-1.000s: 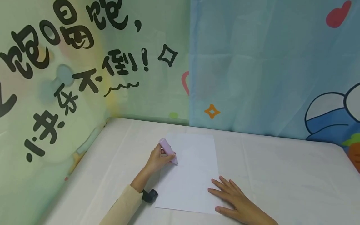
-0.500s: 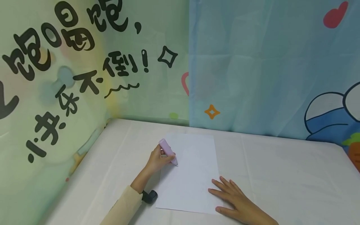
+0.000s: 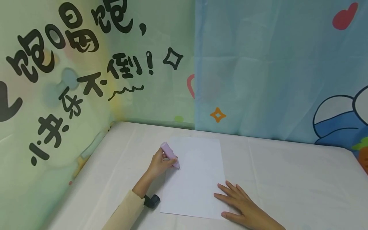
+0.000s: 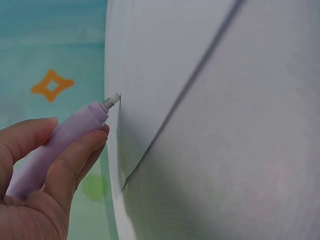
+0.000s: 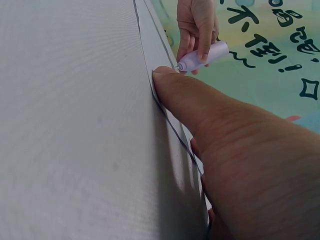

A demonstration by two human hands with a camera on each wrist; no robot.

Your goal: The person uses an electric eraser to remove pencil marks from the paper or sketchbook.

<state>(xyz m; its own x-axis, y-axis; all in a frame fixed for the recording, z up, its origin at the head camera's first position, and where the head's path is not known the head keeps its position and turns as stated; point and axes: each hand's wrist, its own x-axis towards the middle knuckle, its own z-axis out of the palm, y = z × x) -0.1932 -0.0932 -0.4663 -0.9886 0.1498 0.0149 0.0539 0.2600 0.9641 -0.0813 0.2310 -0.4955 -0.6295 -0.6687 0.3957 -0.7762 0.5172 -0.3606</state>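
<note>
My left hand (image 3: pixel 161 163) grips a lavender pen-shaped electric eraser (image 3: pixel 169 151) between thumb and fingers, tilted with its lower end at the sheet. In the left wrist view the eraser (image 4: pixel 60 145) shows a metal collar and a short white tip (image 4: pixel 115 97) at the surface of the white paper (image 4: pixel 160 75); whether it presses there I cannot tell. The paper (image 3: pixel 195 182) lies upright before me and no marks are visible on it. My right hand (image 3: pixel 241 204) rests with fingers spread on the paper's lower right edge. Up close, the right wrist view shows its thumb (image 5: pixel 200 100) on the sheet's edge.
A white cloth covers the table (image 3: pixel 293 182). Behind it hang a green printed backdrop (image 3: pixel 161 95) with dark lettering and a blue backdrop (image 3: pixel 258 80). A black wrist camera (image 3: pixel 152 201) sits by the left sleeve (image 3: pixel 125 210).
My left hand and the eraser have shifted very slightly left relative to the paper. The right hand stays in place, and the head view has moved a little.
</note>
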